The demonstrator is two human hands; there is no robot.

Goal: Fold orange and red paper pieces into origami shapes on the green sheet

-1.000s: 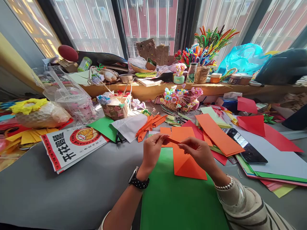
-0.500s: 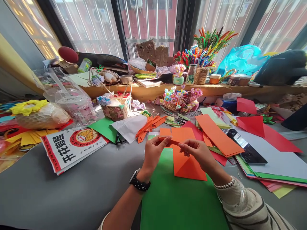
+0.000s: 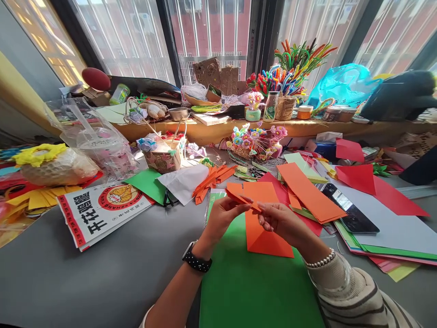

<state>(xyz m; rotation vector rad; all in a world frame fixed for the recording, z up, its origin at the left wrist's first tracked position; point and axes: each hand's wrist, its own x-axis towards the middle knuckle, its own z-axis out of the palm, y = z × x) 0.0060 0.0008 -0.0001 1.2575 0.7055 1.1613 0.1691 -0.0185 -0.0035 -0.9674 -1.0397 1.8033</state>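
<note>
Between my two hands is a small folded strip of orange paper (image 3: pixel 239 199), held up over the mat. My left hand (image 3: pixel 223 214) pinches its left part between thumb and fingers. The fingertips of my right hand (image 3: pixel 276 218) close on its right end. Below and behind them, larger orange sheets (image 3: pixel 268 241) lie on a green mat (image 3: pixel 259 291). Their upper part is partly covered by my hands. Several folded orange paper pieces (image 3: pixel 213 180) lie in a pile beyond my left hand.
To the right are orange strips (image 3: pixel 309 191), a black phone (image 3: pixel 351 212) and stacked coloured paper (image 3: pixel 406 237). A printed paper bag (image 3: pixel 105 212) lies left. Behind stand a basket (image 3: pixel 164 157), crocheted flowers (image 3: pixel 256 141) and a plastic-wrapped cup (image 3: pixel 105 150).
The folded orange strip has turned from nearly level to slanting, its left end now higher. Both hands have shifted their fingers along it, and my left hand has moved slightly nearer the right.
</note>
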